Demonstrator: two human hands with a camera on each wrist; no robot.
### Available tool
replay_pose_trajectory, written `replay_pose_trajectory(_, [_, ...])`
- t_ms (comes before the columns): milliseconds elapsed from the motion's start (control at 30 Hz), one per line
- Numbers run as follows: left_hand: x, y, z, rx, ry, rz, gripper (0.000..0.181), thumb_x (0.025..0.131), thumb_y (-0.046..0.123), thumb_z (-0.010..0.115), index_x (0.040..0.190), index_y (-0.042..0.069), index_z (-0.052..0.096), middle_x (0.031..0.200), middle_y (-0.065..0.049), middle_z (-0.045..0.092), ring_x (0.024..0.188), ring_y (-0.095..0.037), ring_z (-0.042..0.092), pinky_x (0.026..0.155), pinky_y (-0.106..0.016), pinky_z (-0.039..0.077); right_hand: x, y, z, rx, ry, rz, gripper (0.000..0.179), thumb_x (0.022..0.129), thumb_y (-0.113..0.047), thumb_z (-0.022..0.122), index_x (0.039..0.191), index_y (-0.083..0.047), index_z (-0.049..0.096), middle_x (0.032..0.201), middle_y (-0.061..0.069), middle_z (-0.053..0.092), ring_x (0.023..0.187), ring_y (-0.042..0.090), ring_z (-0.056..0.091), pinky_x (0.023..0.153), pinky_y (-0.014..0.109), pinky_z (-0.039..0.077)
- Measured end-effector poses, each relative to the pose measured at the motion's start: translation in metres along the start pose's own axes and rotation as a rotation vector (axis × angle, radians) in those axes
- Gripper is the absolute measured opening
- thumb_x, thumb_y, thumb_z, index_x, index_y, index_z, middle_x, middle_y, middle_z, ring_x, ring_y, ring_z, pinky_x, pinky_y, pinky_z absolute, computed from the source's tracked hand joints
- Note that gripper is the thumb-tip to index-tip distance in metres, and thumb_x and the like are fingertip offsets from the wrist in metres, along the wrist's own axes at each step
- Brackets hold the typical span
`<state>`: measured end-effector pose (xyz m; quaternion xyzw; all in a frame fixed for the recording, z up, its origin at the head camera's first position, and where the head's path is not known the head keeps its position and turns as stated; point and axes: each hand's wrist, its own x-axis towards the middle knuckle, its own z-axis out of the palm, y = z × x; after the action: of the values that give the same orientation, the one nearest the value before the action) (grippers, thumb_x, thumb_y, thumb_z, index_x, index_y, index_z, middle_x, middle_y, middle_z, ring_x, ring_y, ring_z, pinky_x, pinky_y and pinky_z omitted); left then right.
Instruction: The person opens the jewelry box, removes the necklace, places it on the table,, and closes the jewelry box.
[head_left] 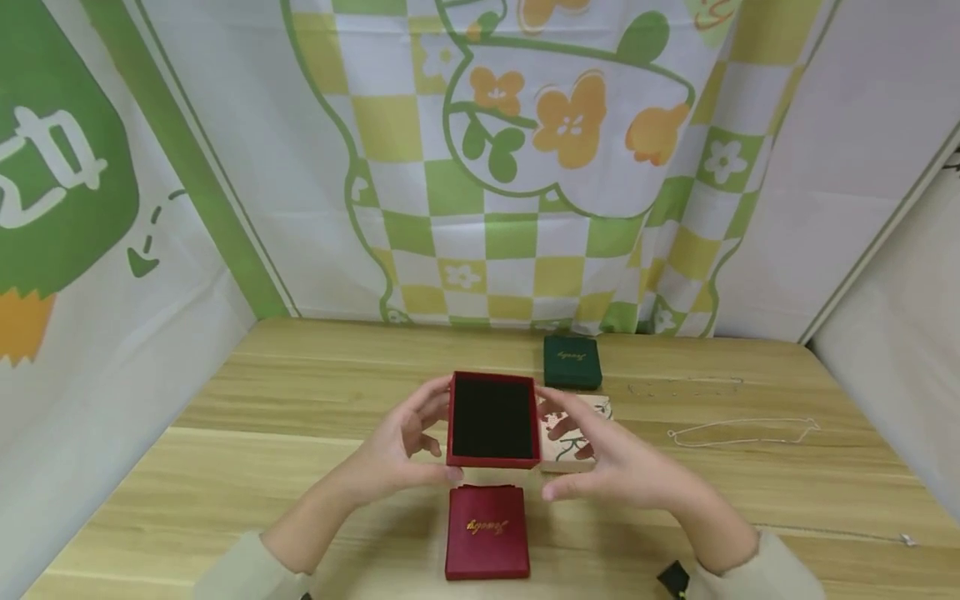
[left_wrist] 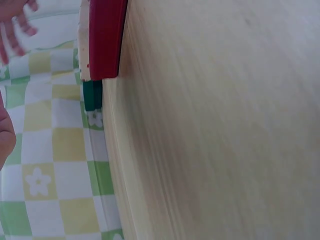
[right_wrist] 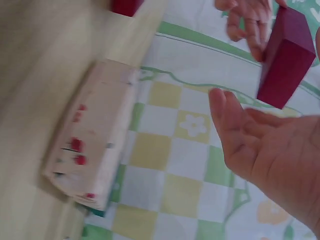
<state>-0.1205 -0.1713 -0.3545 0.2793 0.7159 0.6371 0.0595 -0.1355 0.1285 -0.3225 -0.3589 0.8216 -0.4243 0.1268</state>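
Observation:
A red jewelry box base (head_left: 493, 418) with a black insert is held up above the table, its inside facing my head. My left hand (head_left: 401, 450) grips it at the left edge, the thumb by the lower corner. At the right edge, my right hand (head_left: 615, 458) has its index finger by the upper corner and its thumb apart from the box; in the right wrist view this hand (right_wrist: 272, 150) is spread below the box (right_wrist: 287, 60). Nearer to me on the table lies a red piece with gold lettering (head_left: 487, 533), perhaps the lid.
A cream patterned box (head_left: 577, 458) lies partly behind my right hand, with a dark green box (head_left: 572, 362) beyond it. Thin chains, including a silver necklace (head_left: 742, 432), lie at the right. A checked cloth (head_left: 510, 233) hangs behind the wooden table (head_left: 300, 392).

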Motion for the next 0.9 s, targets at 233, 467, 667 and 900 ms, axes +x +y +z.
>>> replay_pose_trajectory(233, [-0.005, 0.001, -0.012, -0.041, 0.074, -0.033, 0.091, 0.081, 0.0, 0.076, 0.154, 0.003, 0.023, 0.14, 0.011, 0.053, 0.118, -0.008, 0.052, 0.077, -0.025, 0.05, 0.007, 0.008, 0.019, -0.077, -0.181, 0.085, 0.082, 0.083, -0.04, 0.08, 0.146, -0.005, 0.04, 0.141, 0.011, 0.049, 0.124, 0.034, 0.051, 0.099, 0.048, 0.048])
replay_pose_trajectory(467, [-0.006, 0.0, -0.014, -0.062, 0.096, -0.053, 0.095, 0.08, 0.001, 0.077, 0.155, -0.001, 0.018, 0.144, 0.004, 0.049, 0.12, -0.004, 0.051, 0.078, -0.024, 0.05, 0.017, 0.007, 0.044, -0.31, -0.28, 0.07, 0.082, 0.08, -0.045, 0.08, 0.146, -0.011, 0.045, 0.143, 0.001, 0.048, 0.13, 0.018, 0.044, 0.107, 0.04, 0.044])
replay_pose_trajectory(667, [-0.007, 0.0, -0.016, -0.056, 0.133, -0.1, 0.098, 0.081, 0.002, 0.077, 0.156, -0.001, 0.013, 0.157, -0.024, 0.031, 0.125, -0.006, 0.047, 0.082, -0.026, 0.051, 0.017, 0.01, 0.054, -0.34, -0.391, 0.089, 0.088, 0.078, -0.048, 0.081, 0.152, -0.031, 0.036, 0.14, -0.003, 0.043, 0.125, 0.014, 0.038, 0.097, 0.034, 0.047])
replay_pose_trajectory(900, [-0.006, -0.002, -0.015, -0.077, 0.159, -0.119, 0.101, 0.08, 0.001, 0.077, 0.157, -0.001, 0.012, 0.161, -0.026, 0.022, 0.13, -0.002, 0.042, 0.081, -0.024, 0.051, 0.016, 0.01, 0.068, -0.519, -0.435, 0.012, 0.087, 0.078, -0.046, 0.081, 0.15, -0.048, 0.032, 0.147, 0.0, 0.039, 0.121, 0.018, 0.039, 0.091, 0.036, 0.048])
